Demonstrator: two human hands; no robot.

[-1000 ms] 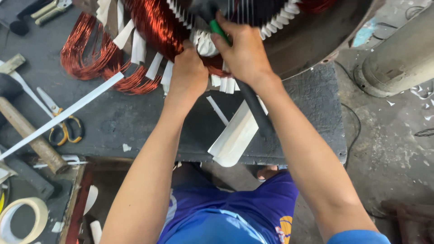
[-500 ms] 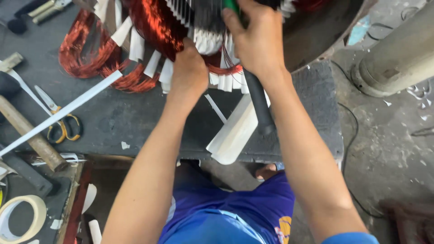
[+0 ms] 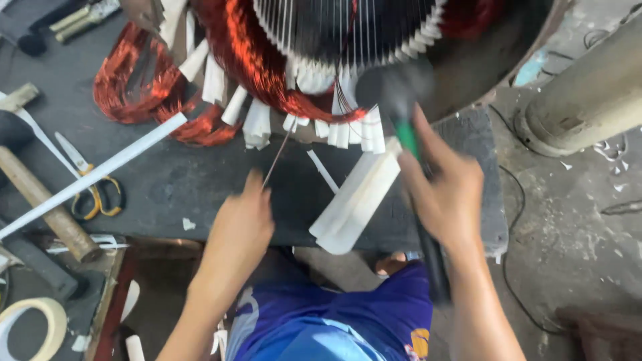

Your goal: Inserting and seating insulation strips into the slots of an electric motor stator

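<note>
The motor stator sits at the far edge of the tabletop, its copper windings and white slot papers facing the person. The step in hand looks like tapping the coil ends into shape: the right hand has its grip wrapped tight round a green-and-black handled mallet, its blurred head at the windings. The left hand is near, fingers together on a thin wire; whether they pinch it I cannot tell. The next blow calls for care round the slot papers. Outward: one folded white paper strip, one long white strip, one pair of scissors, one wooden-handled hammer, one tape roll and one loose copper coil at the far left.
</note>
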